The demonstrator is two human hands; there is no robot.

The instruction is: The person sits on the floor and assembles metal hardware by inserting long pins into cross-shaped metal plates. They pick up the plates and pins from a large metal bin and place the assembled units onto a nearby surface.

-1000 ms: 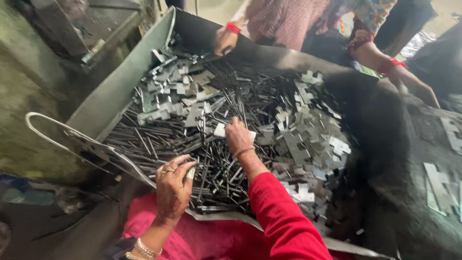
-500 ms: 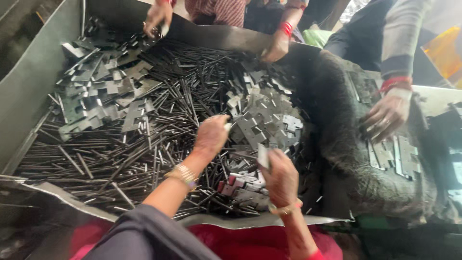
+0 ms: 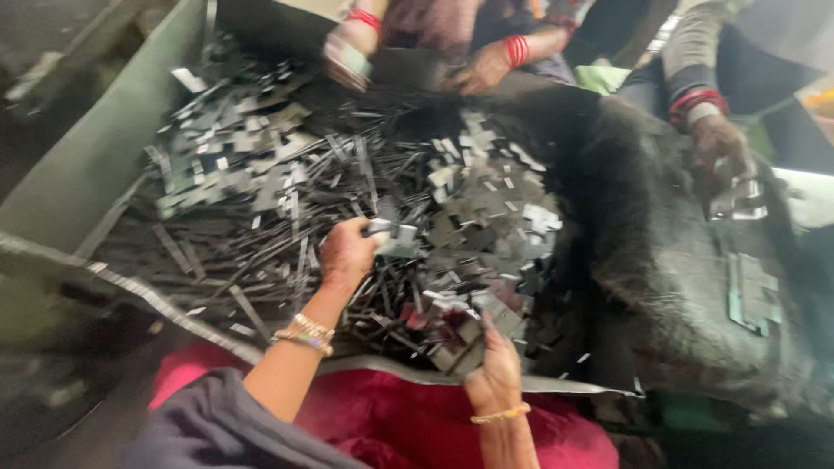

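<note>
A big grey metal bin [image 3: 78, 187] holds a heap of thin dark metal strips [image 3: 261, 260] and flat stamped metal pieces [image 3: 486, 208]. My left hand [image 3: 346, 254], bangles on its wrist, is in the middle of the heap with its fingers closed on a few flat metal pieces [image 3: 393, 234]. My right hand [image 3: 495, 372] is near the bin's front edge, gripping a small stack of flat metal pieces [image 3: 459, 337]. The picture is blurred, so the pieces' exact shape is unclear.
A dark cloth [image 3: 660, 252] covers the right side, with a few flat pieces [image 3: 751, 291] lying on it. Other people's hands reach in at the far edge [image 3: 347, 52] [image 3: 478, 71] and at the right [image 3: 721, 148]. Red fabric [image 3: 391, 417] lies below the bin.
The view has swung and blurred. My left hand has closed on flat pieces in the middle of the heap. My right hand keeps its stack near the front edge.
</note>
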